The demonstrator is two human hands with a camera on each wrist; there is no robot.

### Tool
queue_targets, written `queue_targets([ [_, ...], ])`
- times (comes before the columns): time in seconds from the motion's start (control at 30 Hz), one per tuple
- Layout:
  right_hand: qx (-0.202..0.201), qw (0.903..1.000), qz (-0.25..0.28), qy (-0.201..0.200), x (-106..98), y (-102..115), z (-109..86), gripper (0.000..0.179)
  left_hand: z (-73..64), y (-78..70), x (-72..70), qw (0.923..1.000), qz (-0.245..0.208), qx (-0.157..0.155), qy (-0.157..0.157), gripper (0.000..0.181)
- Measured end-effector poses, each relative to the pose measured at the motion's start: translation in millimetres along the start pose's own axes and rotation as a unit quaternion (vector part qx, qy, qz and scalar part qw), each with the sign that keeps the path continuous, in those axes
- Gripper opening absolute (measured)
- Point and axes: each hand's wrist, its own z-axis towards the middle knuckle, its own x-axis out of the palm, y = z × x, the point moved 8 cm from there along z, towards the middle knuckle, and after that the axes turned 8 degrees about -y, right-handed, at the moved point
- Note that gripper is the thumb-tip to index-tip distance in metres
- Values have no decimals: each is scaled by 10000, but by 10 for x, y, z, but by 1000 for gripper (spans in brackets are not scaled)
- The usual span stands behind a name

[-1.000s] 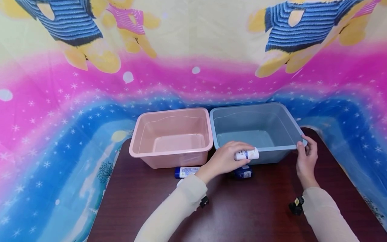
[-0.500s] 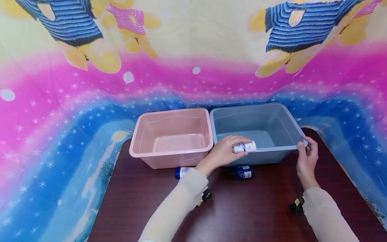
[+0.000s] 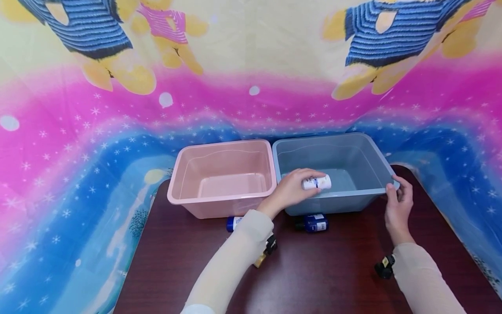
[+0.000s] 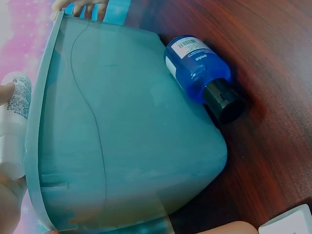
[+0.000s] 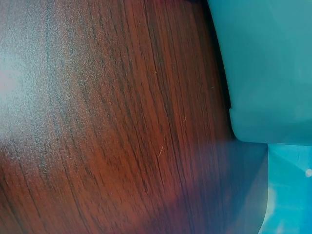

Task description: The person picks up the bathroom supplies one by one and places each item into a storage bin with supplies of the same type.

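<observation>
Carefully, pinching the white bottle (image 3: 317, 182) in the left hand (image 3: 291, 188) above the blue bin (image 3: 341, 203), close to the near rim (image 3: 357, 192), and gripping that rim's right end with the right hand (image 3: 399, 209), clear it fully and lower gently.

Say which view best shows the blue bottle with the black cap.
Left wrist: the blue bottle is large there, black cap and barcode clear. The head view shows it small, in front of the blue-grey bin; the right wrist view lacks it.
</observation>
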Motion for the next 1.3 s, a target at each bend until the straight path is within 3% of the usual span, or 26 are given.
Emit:
queue_targets([
  [0.4, -3, 9999, -11, 101, 84, 125, -26, 35, 178, 51, 53, 9980, -358, -490, 195, 42],
  [0.67, 11, 10000, 16, 1, 26, 25, 20, 34, 301, 18, 139, 9967, -403, -620, 343, 41],
  [1.3, 22, 9998, 151, -106, -12, -3, 14, 33, 307, 238, 323, 9940, -328, -967, 403, 39],
])
